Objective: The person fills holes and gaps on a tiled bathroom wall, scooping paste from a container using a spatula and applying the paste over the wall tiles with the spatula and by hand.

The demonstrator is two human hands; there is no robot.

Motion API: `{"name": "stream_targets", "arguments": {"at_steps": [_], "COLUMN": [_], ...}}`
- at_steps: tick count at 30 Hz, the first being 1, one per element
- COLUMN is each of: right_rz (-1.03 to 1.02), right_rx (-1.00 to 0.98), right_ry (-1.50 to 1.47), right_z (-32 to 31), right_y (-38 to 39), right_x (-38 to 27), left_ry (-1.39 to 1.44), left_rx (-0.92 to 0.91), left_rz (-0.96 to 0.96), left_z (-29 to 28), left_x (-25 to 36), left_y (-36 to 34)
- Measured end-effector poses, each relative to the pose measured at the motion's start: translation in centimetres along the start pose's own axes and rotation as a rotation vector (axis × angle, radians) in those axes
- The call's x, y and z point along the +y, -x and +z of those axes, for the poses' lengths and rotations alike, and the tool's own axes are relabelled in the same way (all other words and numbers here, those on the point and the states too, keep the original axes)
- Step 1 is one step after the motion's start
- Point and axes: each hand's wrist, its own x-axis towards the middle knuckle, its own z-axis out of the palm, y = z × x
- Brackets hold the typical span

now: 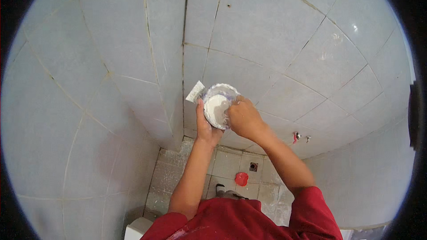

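Note:
My left hand [207, 124] is wrapped round the side of a round tub [232, 90] with a white-smeared rim. White paste [215, 107] lies inside it. A flat, whitish rectangular piece [195, 91] with a speckled surface sticks out beside my left thumb; whether the hand grips it too, I cannot tell. At the tub's right rim my right hand [244, 116] is closed, its fingers reaching down into the tub. What those fingers hold, if anything, is hidden.
Grey tiled walls [262, 22] meet in a corner ahead, with gaps along the joints. Below are a floor drain [253, 166] and a red object [241, 178] on the floor. Two small pipe fittings [297, 137] stick out at the right. A white object [138, 229] stands at lower left.

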Motion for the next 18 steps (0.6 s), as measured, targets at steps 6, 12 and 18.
{"name": "stream_targets", "arguments": {"at_steps": [6, 12, 18], "right_rz": [0.095, 0.116, 0.096], "right_rx": [-0.025, -0.085, -0.313], "right_ry": [-0.002, -0.249, -0.219], "right_z": [-0.9, -1.0, -0.8], "right_y": [0.2, -0.6, -1.3], "right_x": [-1.4, -0.5, 0.8], "left_ry": [0.012, -0.014, 0.036], "left_rx": [0.105, 0.031, 0.081], "left_rz": [-0.012, 0.026, -0.002], "left_z": [0.5, -0.1, 0.1], "left_x": [0.2, 0.2, 0.1], "left_y": [0.6, 0.2, 0.0]}}
